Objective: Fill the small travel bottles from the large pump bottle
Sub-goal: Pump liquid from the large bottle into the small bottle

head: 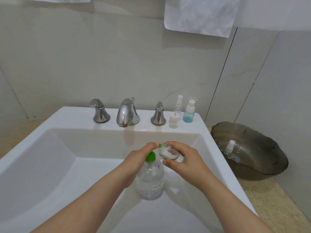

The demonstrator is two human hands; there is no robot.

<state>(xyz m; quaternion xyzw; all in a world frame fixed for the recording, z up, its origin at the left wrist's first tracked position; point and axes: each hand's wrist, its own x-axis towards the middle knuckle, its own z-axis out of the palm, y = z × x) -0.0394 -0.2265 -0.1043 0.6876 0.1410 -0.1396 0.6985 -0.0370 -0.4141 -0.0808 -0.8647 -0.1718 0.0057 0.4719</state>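
A large clear pump bottle point(150, 180) with a green pump head stands inside the white sink basin point(67, 165). My left hand point(138, 158) rests on top of the green pump head, fingers bent over it. My right hand point(181, 157) grips a small clear travel bottle point(168, 153), tilted with its mouth against the green nozzle. White foamy liquid shows inside the small bottle. On the sink ledge stand a clear spray bottle point(178, 105), a loose white pump cap point(174, 121) and a blue-tinted pump bottle point(189, 111).
A chrome faucet point(126, 113) with two handles sits at the back of the sink. A dark glass bowl point(262, 158) on the counter at right holds another small spray bottle point(230, 147). White towels hang on the wall above.
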